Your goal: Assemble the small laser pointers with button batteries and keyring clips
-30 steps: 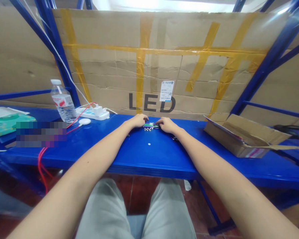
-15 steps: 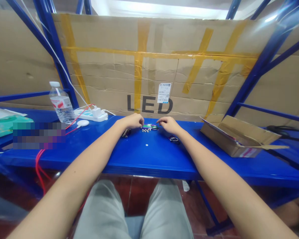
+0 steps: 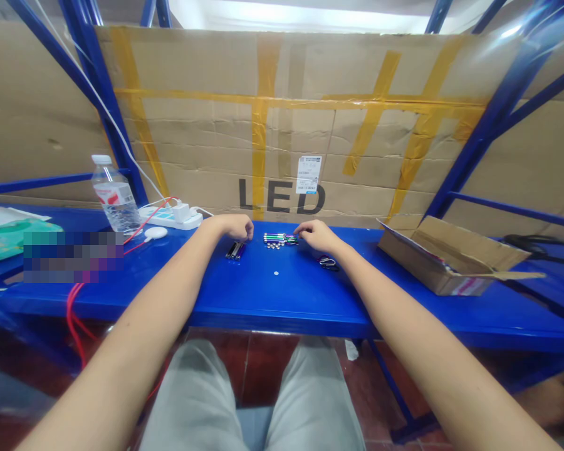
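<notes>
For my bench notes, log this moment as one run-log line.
Left hand: near dark metal tubes | right hand: near coloured metal tubes

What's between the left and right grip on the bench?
In the head view, a row of slim metal tubes lies between the left grip and right grip, with small silver parts just in front.

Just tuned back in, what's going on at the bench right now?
One person is working bare-handed at a blue bench. The left hand is curled just above a small group of dark tubes; whether it holds anything can't be seen. The right hand has its fingers by a row of green-and-silver tubes, with small silver pieces lying in front of that row. A small metal clip bundle lies nearer the right wrist.
</notes>
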`<state>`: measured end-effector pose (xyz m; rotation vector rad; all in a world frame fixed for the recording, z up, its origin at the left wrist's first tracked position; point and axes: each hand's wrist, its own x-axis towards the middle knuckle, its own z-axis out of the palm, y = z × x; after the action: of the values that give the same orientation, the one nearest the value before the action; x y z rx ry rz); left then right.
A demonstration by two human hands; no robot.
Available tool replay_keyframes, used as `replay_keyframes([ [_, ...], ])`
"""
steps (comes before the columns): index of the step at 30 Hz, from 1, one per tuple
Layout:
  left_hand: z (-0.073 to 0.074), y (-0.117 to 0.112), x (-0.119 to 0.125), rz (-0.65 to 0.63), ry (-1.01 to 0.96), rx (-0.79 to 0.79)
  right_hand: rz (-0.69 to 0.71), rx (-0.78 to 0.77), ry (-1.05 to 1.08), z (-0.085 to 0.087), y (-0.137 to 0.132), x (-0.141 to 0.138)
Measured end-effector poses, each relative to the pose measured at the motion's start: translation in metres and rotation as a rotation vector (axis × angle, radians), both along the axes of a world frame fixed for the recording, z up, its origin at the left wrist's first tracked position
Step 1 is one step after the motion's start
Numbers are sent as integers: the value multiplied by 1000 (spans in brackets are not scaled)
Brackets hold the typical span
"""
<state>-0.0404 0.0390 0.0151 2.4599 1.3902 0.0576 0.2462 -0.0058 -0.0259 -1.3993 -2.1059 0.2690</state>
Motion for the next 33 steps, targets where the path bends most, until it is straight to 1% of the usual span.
replay_keyframes([
  [5, 0, -1, 1, 23, -49, -28, 8, -3, -6, 0, 0, -1],
  [11, -2, 0, 3, -8, -52, -58, 14, -9, -1, 1, -2, -2],
  [15, -5, -1, 7, -83, -145, -84, 15, -9, -1, 1, -1, -1],
  [18, -8, -6, 19, -167, -213, -144, 14, -4, -7, -1, 1, 0],
  [22, -7, -19, 37, -256, -189, -182, 25, 3, -14, -1, 3, 1],
  [25, 0, -24, 39, -283, -141, -149, 18, 4, -22, 1, 1, 0],
  [26, 3, -24, 36, -279, -126, -102, 14, 3, -25, 1, 0, 0],
  [28, 10, -22, 27, -222, -78, -15, 7, -4, -28, 2, -1, -1],
  [31, 16, -16, 10, -105, 62, 14, 2, -19, -26, 2, -2, -1],
  [33, 17, -12, 2, -64, 143, 2, 5, -21, -25, 2, -1, 0],
])
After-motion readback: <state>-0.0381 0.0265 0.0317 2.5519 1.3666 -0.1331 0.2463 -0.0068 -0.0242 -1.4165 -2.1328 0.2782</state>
